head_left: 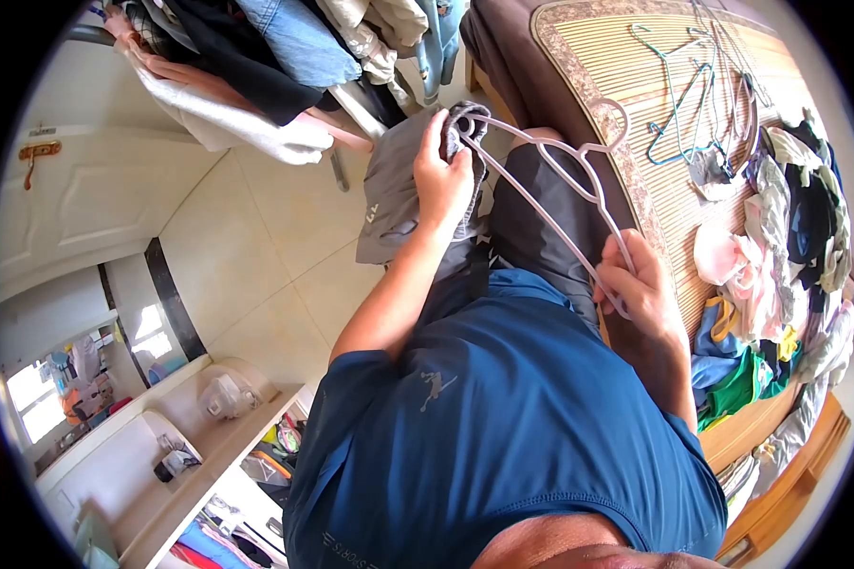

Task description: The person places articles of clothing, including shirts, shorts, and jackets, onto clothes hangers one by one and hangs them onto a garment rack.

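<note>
1. Left hand (443,178): fingers closed on the waist edge of a grey garment (392,185), which hangs just beyond and left of it.
2. Right hand (640,283): well apart from the left, clamped around one end of a pale hanger (584,151); the other end sits inside the garment's waist opening, beside the left hand.
3. Behind and left of the left hand, a pale cabinet (268,406): one compartment holds a clear plastic bag (228,395), another a small dark object (175,465); folded cloth (213,542) lies in the lower opening.
4. Right of the right hand, a clothes heap (773,256) on a slatted mat (605,59).
</note>
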